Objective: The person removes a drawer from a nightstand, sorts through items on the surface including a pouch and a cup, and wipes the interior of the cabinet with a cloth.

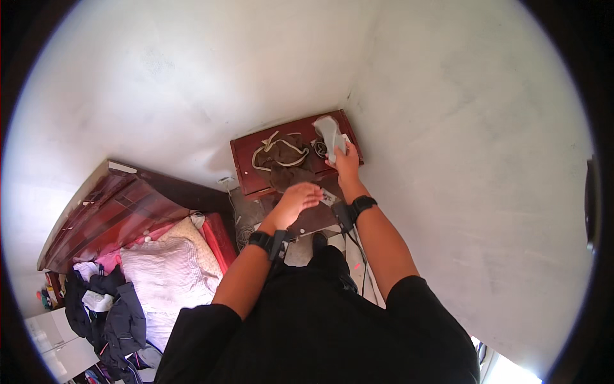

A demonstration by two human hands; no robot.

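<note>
My right hand (345, 164) is closed around the lower end of a pale grey, elongated thing (329, 130), too indistinct to name. It is over the right part of a dark red cabinet top (246, 153). Beside it lies a small dark coiled item (320, 148), partly covered. My left hand (299, 200) hovers in front of the cabinet top, palm inward, fingers stretched out and holding nothing. Just beyond it is a crumpled brown cloth item (289, 153) with cream straps, its lower part hanging toward the front edge.
Pale walls meet behind the cabinet. At the left stands a bed with a wooden headboard (121, 205), a light striped cover (163, 269) and a patterned pillow (188, 238). Dark clothes (125, 320) are piled at its side. Cables (245, 233) lie on the floor between bed and cabinet.
</note>
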